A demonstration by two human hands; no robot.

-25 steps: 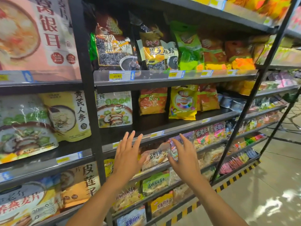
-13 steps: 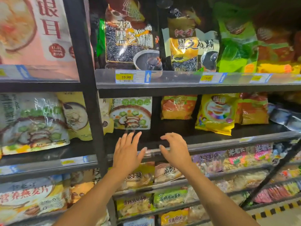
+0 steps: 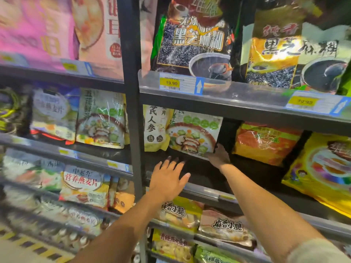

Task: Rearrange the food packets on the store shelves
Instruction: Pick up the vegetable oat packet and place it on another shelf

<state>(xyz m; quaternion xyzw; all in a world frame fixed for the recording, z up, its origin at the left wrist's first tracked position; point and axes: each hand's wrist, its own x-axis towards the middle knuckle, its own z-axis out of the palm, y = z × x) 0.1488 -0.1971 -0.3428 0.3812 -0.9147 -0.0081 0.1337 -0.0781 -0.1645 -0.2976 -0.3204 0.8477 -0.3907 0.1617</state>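
Store shelves (image 3: 237, 105), dark metal, stocked with packets (image 3: 191, 137)

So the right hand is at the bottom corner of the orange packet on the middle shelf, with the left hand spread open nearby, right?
Not quite. The head view shows the right hand at the bottom right corner of the white soup-bowl packet, not the orange packet, which stands apart to its right. The left hand is spread open nearby.
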